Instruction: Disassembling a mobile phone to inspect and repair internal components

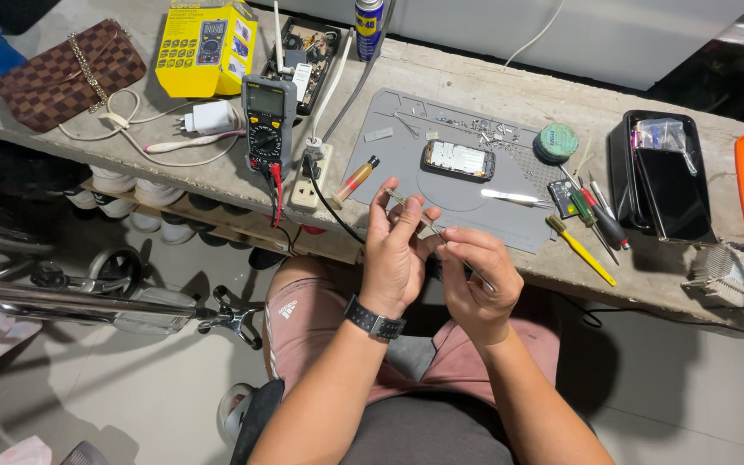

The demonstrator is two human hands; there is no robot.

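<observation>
Yellow carton point(206, 47) stands at the worktop point(475, 86) rear, left of a multimeter point(268, 120); a blue-yellow spray can point(368, 26) stands behind. Black tray point(660, 176) at right holds a clear bag. Opened phone point(458, 160) lies on the grey mat point(406, 146). Left hand point(396, 250) and right hand point(475, 284) meet above the lap, fingers pinched together on thin tweezers point(419, 217), possibly holding a tiny part.
</observation>
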